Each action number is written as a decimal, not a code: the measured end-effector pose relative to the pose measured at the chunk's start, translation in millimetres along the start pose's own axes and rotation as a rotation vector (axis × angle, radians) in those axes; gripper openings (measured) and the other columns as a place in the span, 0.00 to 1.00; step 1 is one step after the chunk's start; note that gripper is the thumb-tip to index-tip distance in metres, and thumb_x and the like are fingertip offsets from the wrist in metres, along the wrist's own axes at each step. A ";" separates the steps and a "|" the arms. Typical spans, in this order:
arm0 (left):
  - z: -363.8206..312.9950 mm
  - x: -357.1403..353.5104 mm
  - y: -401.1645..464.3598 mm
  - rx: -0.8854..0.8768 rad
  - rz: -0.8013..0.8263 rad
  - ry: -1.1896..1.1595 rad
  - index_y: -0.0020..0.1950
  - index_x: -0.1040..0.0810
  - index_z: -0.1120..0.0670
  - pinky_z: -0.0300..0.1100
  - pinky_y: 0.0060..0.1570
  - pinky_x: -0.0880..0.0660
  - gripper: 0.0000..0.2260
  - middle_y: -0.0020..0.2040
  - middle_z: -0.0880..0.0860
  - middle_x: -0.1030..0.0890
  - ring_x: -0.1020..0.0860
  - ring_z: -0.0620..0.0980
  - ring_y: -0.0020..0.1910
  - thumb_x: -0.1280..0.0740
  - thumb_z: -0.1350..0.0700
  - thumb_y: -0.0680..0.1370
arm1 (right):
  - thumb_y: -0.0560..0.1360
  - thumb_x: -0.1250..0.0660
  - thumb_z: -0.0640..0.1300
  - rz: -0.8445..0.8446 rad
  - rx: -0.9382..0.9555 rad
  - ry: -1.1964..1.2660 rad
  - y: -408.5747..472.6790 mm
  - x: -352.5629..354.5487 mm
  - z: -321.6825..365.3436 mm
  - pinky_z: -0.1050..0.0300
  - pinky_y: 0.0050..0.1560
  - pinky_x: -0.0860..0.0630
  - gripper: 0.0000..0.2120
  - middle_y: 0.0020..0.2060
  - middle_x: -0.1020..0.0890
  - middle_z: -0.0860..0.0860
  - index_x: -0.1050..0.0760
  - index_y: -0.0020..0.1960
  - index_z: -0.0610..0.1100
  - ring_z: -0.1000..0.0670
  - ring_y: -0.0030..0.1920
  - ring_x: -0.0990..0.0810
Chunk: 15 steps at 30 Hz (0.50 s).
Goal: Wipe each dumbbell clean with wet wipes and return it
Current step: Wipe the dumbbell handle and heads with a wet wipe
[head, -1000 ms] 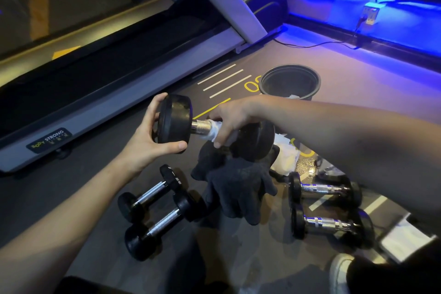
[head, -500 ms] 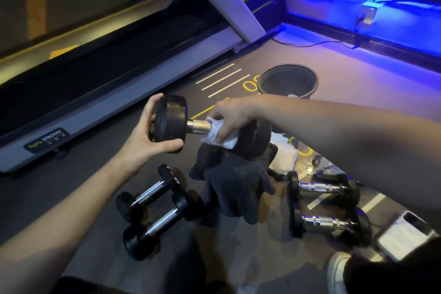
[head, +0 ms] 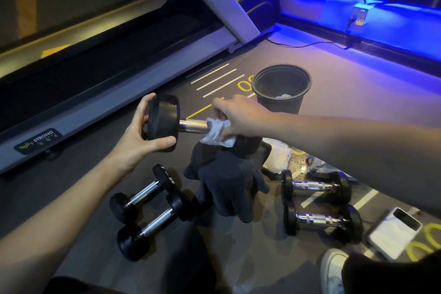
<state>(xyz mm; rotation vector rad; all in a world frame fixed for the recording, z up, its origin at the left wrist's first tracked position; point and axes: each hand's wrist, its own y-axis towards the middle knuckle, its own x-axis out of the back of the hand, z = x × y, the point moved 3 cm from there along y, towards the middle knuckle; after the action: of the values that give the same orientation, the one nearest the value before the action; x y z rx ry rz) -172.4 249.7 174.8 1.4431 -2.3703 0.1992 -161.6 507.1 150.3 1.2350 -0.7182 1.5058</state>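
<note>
left hand fingers curled round dumbbell head, right hand fingers pinching wet wipe on its handle

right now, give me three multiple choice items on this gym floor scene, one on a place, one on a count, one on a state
1. Where is the crumpled white wipe that is not in a hand?
A. inside the black bin
B. on the treadmill deck
C. on the phone

2. How many dumbbells lie on the floor?
A. two
B. four
C. six

3. What is the right hand doing?
A. resting flat on the floor
B. pinching a glove
C. holding a wet wipe on the raised dumbbell's handle

Key:
1 A, white paper shows inside the black bin.
2 B, two small dumbbells lie left of the gloves, two chrome-handled dumbbells right.
3 C, the right hand holds the wet wipe on the raised dumbbell, whose end the left hand holds.
</note>
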 end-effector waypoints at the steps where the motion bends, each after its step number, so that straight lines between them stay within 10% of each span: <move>1: -0.8 -0.3 -0.3 -0.001 0.001 0.001 0.78 0.41 0.38 0.38 0.60 0.23 0.51 0.64 0.47 0.24 0.21 0.40 0.58 0.21 0.48 0.59 | 0.64 0.23 0.58 0.003 -0.034 0.014 -2.6 -1.3 -2.9 0.51 0.42 0.30 0.24 0.44 0.20 0.49 0.29 0.52 0.51 0.45 0.49 0.24; 15: -4.9 -2.2 -1.5 0.003 0.004 -0.006 0.77 0.40 0.37 0.39 0.57 0.21 0.50 0.61 0.44 0.23 0.22 0.42 0.57 0.21 0.49 0.59 | 0.66 0.25 0.61 -0.163 0.042 -0.145 -31.0 -16.4 -2.2 0.51 0.65 0.35 0.28 0.53 0.20 0.52 0.22 0.60 0.47 0.47 0.58 0.24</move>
<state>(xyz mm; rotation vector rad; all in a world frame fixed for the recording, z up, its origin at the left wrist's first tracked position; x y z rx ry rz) -169.0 252.3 178.4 1.4425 -2.3786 0.2007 -133.8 513.2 129.7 1.4109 -0.6658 1.3137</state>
